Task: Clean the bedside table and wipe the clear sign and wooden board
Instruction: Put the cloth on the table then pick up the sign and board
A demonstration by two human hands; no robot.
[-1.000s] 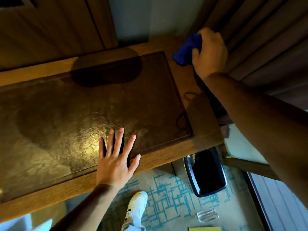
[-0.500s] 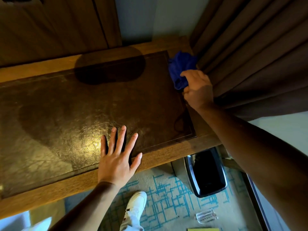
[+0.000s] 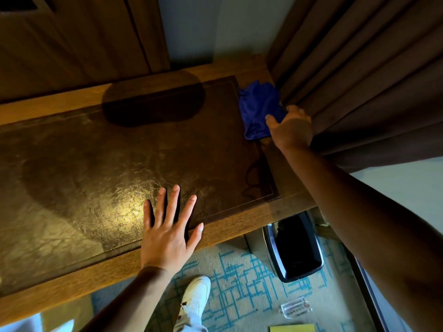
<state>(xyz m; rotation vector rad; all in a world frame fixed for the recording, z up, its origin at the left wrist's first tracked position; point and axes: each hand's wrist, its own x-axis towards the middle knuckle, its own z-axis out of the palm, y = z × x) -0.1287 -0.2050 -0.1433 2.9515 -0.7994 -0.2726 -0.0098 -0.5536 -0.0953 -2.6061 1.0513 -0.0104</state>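
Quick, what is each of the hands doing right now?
Left hand: open, flat on the table, holding nothing.
Right hand: closed on the blue cloth, at the table's far right edge beside the curtain.

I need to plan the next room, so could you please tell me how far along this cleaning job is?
Done: the wooden bedside table is cleared of items. In hand: the right hand wipes its right edge with a blue cloth while the left hand lies flat on the top. Left: the clear plastic sign lies on the patterned carpet, apparently unwiped; no wooden board is clearly visible.
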